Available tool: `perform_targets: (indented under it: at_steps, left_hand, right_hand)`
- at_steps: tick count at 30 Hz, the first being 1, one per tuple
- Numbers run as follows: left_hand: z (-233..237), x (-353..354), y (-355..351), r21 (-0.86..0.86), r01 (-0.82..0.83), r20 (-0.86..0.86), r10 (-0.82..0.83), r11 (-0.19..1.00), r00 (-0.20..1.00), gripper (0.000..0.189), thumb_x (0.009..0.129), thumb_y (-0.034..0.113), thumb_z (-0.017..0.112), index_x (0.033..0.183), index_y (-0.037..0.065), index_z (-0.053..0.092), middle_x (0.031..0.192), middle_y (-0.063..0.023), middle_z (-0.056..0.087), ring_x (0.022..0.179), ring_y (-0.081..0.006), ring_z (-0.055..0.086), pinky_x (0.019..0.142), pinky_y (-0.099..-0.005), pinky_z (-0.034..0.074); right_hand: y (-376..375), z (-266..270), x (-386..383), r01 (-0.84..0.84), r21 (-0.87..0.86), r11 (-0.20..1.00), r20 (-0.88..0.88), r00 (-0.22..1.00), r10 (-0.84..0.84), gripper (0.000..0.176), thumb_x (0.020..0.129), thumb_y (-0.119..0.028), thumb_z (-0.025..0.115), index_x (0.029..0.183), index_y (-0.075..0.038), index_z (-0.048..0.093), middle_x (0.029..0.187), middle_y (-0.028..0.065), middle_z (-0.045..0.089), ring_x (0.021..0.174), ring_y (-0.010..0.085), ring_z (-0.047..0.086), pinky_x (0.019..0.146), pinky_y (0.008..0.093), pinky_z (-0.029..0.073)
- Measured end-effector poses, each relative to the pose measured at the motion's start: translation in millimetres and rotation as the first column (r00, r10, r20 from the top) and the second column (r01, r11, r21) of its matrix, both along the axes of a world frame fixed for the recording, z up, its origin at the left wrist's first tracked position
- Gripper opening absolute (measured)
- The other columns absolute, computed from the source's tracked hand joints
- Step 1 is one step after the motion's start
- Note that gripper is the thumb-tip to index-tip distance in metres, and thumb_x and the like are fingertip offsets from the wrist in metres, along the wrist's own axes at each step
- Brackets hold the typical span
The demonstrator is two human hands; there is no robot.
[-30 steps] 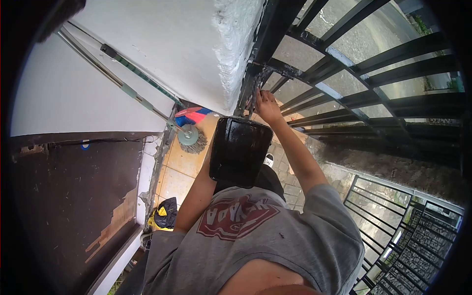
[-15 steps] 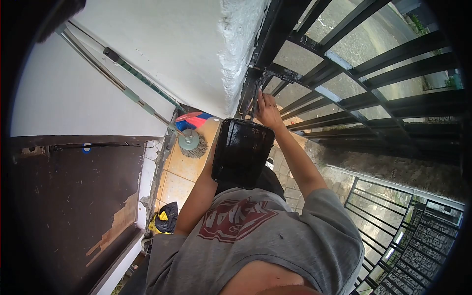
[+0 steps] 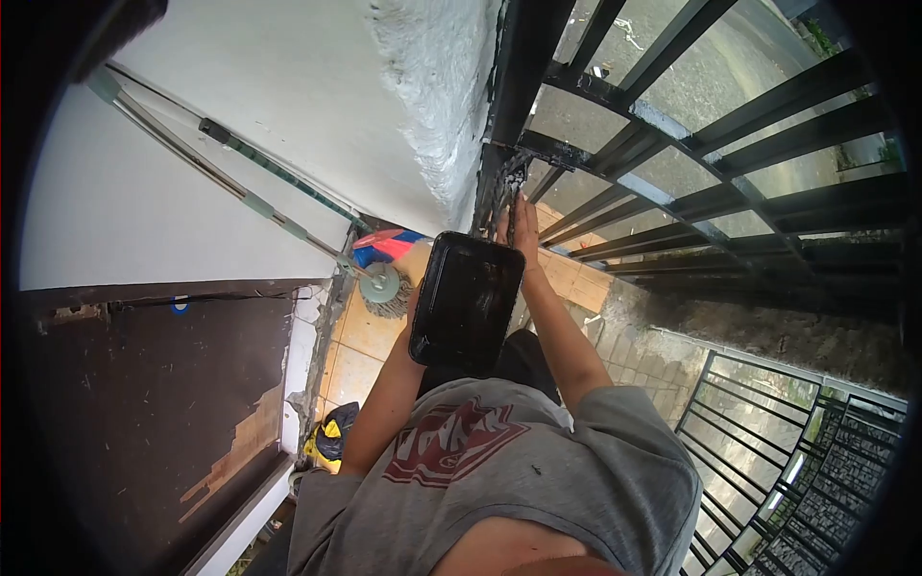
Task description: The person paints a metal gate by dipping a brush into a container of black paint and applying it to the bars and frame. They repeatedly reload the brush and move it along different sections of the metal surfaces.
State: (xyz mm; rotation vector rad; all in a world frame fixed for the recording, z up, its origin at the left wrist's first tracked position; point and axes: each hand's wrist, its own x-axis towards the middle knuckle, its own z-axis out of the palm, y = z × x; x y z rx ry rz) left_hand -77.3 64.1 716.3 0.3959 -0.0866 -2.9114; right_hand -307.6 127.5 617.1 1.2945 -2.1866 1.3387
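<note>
A shallow black tray (image 3: 468,302) with a glossy, wet-looking inside is held in front of my body. My left forearm (image 3: 386,389) runs up to its underside, and the tray hides my left hand. Beyond the tray's far edge, my right hand (image 3: 523,228) is raised against the black metal gate post (image 3: 499,178) beside the white wall. Its fingers close around a thin dark tool that looks like a paintbrush (image 3: 513,213), mostly hidden against the post. Black gate bars (image 3: 615,149) with pale grey patches stand just right of this hand.
A mop (image 3: 384,288) leans on the white wall (image 3: 250,163), with red and blue items (image 3: 384,246) behind its head. A brown peeling door (image 3: 144,403) is at left, near a black and yellow bag (image 3: 333,434). Another barred gate (image 3: 749,413) stands at lower right.
My right hand has come down along the post, closer to the tray. The tray has shifted slightly left in the picture, and the view has turned a little.
</note>
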Motion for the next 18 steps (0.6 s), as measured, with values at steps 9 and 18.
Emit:
perform_targets:
  at_steps: [9,18]
  left_hand:
    - [-5.9,2.6,0.1,-0.039,0.009,0.048,-0.007,0.999,0.999,0.055,0.102,0.042,0.047,0.140,0.003,0.050,0.129,-0.0183,0.062,0.109,-0.0303,0.067,0.093,-0.0451,0.058]
    - [-4.7,-0.9,8.1,-0.039,0.010,0.036,-0.008,0.999,0.999,0.053,0.103,0.041,0.045,0.139,0.003,0.051,0.128,-0.0176,0.063,0.109,-0.0286,0.067,0.093,-0.0438,0.058]
  right_hand:
    - [-9.5,-24.4,-0.6,-0.041,0.090,0.995,0.079,0.996,0.033,0.073,0.088,-0.005,0.064,0.151,0.009,0.029,0.118,0.0272,0.057,0.108,0.0424,0.057,0.096,0.0459,0.048]
    - [-1.5,-39.6,-15.3,-0.038,0.512,0.858,-0.048,0.996,0.073,0.070,0.091,-0.019,0.062,0.148,0.009,0.033,0.126,0.0196,0.058,0.119,0.0375,0.054,0.101,0.0445,0.048]
